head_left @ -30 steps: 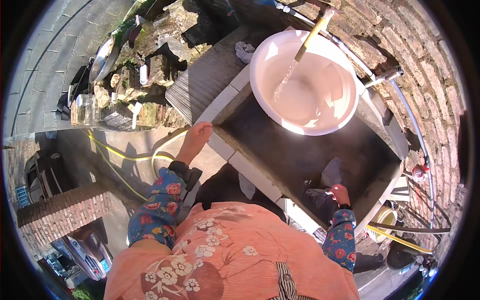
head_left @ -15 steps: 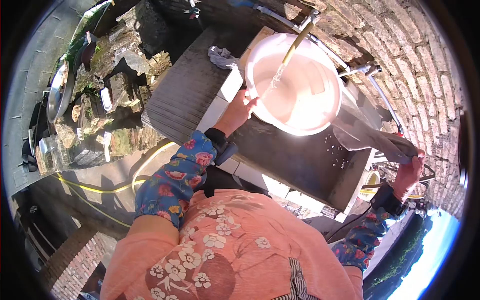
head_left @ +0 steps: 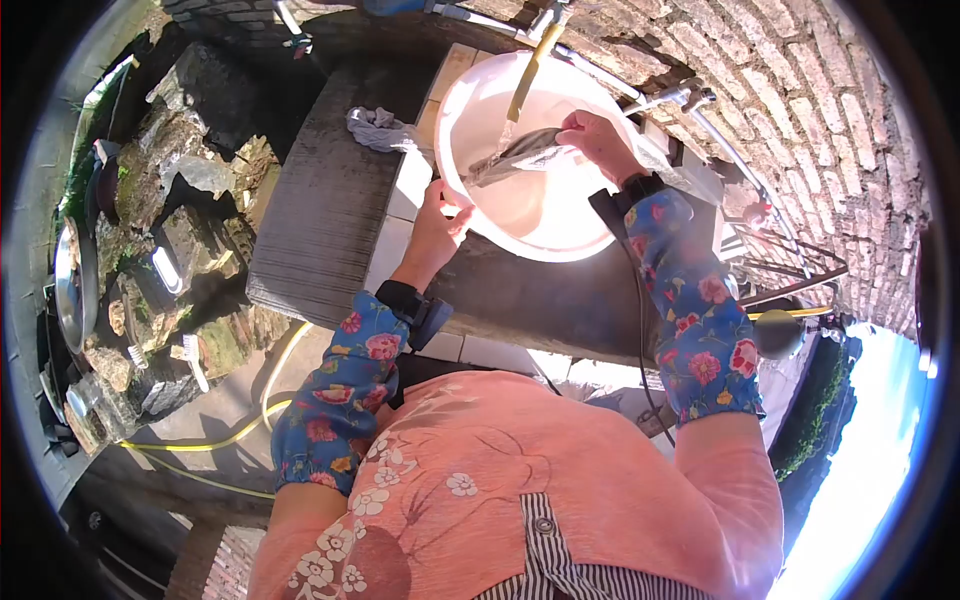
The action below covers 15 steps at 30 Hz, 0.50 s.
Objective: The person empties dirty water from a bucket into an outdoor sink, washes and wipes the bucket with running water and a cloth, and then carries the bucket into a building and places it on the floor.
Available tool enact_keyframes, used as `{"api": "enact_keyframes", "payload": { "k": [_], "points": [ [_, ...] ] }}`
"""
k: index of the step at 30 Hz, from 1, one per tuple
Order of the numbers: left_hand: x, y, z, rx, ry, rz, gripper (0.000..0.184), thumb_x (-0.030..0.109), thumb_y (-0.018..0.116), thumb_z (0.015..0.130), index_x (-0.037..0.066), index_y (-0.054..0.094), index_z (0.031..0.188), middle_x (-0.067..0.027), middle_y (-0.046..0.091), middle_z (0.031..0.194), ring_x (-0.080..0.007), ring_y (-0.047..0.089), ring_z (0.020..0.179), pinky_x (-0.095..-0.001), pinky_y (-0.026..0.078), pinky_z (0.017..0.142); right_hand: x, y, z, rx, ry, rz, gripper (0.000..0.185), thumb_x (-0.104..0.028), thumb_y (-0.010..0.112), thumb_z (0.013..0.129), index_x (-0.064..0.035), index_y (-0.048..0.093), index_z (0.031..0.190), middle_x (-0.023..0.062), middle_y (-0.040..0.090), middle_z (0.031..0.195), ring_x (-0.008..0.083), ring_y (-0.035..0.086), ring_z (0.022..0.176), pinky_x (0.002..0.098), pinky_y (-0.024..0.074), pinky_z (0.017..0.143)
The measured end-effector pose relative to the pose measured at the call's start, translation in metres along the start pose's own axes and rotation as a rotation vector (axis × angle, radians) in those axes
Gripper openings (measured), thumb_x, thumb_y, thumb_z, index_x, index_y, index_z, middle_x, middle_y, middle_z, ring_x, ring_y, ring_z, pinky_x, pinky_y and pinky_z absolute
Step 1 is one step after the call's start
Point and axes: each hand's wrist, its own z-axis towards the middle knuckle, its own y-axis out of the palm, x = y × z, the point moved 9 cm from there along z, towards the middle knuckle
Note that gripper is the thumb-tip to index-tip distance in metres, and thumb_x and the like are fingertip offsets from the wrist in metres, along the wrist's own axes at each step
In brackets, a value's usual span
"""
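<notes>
A white plastic basin (head_left: 470, 85) stands over the sink trough, and water runs into it from a short yellow hose (head_left: 532, 75). My left hand (head_left: 437, 232) grips the basin's near left rim, thumb and fingers closed on it. Over the inside of the basin, my right hand (head_left: 597, 140) pinches a grey cloth-like piece (head_left: 520, 160) by one end. Its other end hangs down by the stream of water. Whether it is a cloth or a soft bag, I cannot tell.
A ridged washboard slab (head_left: 325, 200) lies left of the basin, with a crumpled pale rag (head_left: 382, 130) on it. Pipes (head_left: 690, 95) run along the brick wall (head_left: 790, 110). Brushes (head_left: 195, 362) rest on rocks at the left. A yellow hose (head_left: 215, 445) lies on the ground.
My right hand has swung from the far right into the basin, carrying the grey piece under the water. My left hand stays on the rim. The view has shifted slightly.
</notes>
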Motion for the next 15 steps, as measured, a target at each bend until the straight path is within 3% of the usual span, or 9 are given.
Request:
{"api": "enact_keyframes", "payload": {
  "k": [2, 3, 5, 6, 8, 11, 12, 15],
  "points": [
    [-0.003, 0.002, 0.001, 0.007, -0.097, -0.010, 0.054, 0.003, 0.060, 0.085, 0.005, 0.029, 0.129, -0.0143, 0.054, 0.099, -0.0163, 0.057, 0.076, -0.0274, 0.047, 0.057, 0.052, 0.033, 0.028, -0.184, 0.122, -0.010, 0.015, -0.016, 0.062, 0.078, -0.0037, 0.060, 0.086, 0.0035, 0.059, 0.074, 0.0113, 0.059, 0.074, 0.0262, 0.0482, 0.064],
    [-0.003, 0.004, 0.004, -0.002, -0.103, 0.003, 0.054, 0.003, 0.060, 0.085, 0.005, 0.029, 0.129, -0.0143, 0.054, 0.099, -0.0163, 0.057, 0.076, -0.0274, 0.047, 0.057, 0.071, 0.039, 0.036, -0.219, 0.213, -0.169, 0.016, -0.018, 0.060, 0.077, -0.0057, 0.062, 0.088, 0.0073, 0.062, 0.076, 0.0182, 0.062, 0.078, 0.0298, 0.0492, 0.068],
    [-0.007, 0.002, 0.007, 0.041, -0.212, -0.009, 0.062, -0.001, 0.061, 0.080, 0.004, 0.026, 0.131, -0.0159, 0.050, 0.107, -0.0170, 0.057, 0.081, -0.0278, 0.048, 0.059, 0.101, 0.048, 0.068, -0.226, -0.018, -0.617, 0.019, -0.017, 0.058, 0.075, -0.0072, 0.062, 0.090, 0.0101, 0.064, 0.079, 0.0277, 0.061, 0.081, 0.0340, 0.0487, 0.074],
    [-0.007, 0.004, 0.010, 0.037, -0.229, -0.001, 0.062, -0.001, 0.061, 0.080, 0.004, 0.026, 0.131, -0.0159, 0.050, 0.107, -0.0170, 0.057, 0.081, -0.0278, 0.048, 0.059, 0.123, 0.050, 0.081, -0.233, -0.006, -0.603, 0.019, -0.017, 0.058, 0.075, -0.0072, 0.062, 0.090, 0.0101, 0.064, 0.079, 0.0277, 0.061, 0.081, 0.0340, 0.0487, 0.074],
    [-0.004, 0.006, 0.015, 0.051, -0.232, -0.041, 0.066, -0.002, 0.057, 0.079, 0.002, 0.021, 0.133, -0.0167, 0.047, 0.112, -0.0185, 0.055, 0.090, -0.0289, 0.048, 0.065, 0.158, 0.071, 0.098, -0.414, -0.051, -0.720, 0.030, -0.017, 0.058, 0.073, -0.0083, 0.061, 0.101, 0.0183, 0.061, 0.089, 0.0333, 0.058, 0.089, 0.0377, 0.0462, 0.080],
    [-0.006, 0.011, 0.021, 0.022, -0.166, -0.062, 0.065, -0.002, 0.052, 0.080, 0.000, 0.015, 0.133, -0.0178, 0.041, 0.119, -0.0200, 0.051, 0.099, -0.0299, 0.048, 0.073, 0.177, 0.103, 0.102, -0.499, -0.091, -0.709, 0.039, -0.018, 0.059, 0.073, -0.0104, 0.059, 0.111, 0.0187, 0.058, 0.099, 0.0336, 0.056, 0.095, 0.0400, 0.0452, 0.083],
    [0.003, 0.019, 0.019, -0.021, -0.199, -0.184, 0.063, 0.000, 0.048, 0.082, -0.001, 0.012, 0.134, -0.0178, 0.035, 0.124, -0.0213, 0.046, 0.107, -0.0313, 0.044, 0.086, 0.188, 0.118, 0.106, -0.534, -0.125, -0.639, 0.047, -0.019, 0.060, 0.072, -0.0139, 0.055, 0.119, 0.0206, 0.052, 0.112, 0.0368, 0.053, 0.101, 0.0404, 0.0428, 0.090],
    [0.001, 0.018, 0.021, -0.006, -0.118, -0.107, 0.064, 0.002, 0.046, 0.084, -0.002, 0.008, 0.135, -0.0182, 0.033, 0.126, -0.0213, 0.041, 0.112, -0.0324, 0.036, 0.095, 0.208, 0.145, 0.111, -0.426, -0.120, -0.466, 0.052, -0.016, 0.062, 0.070, -0.0135, 0.052, 0.121, 0.0219, 0.051, 0.108, 0.0399, 0.053, 0.101, 0.0431, 0.0439, 0.088]
  ]
}}
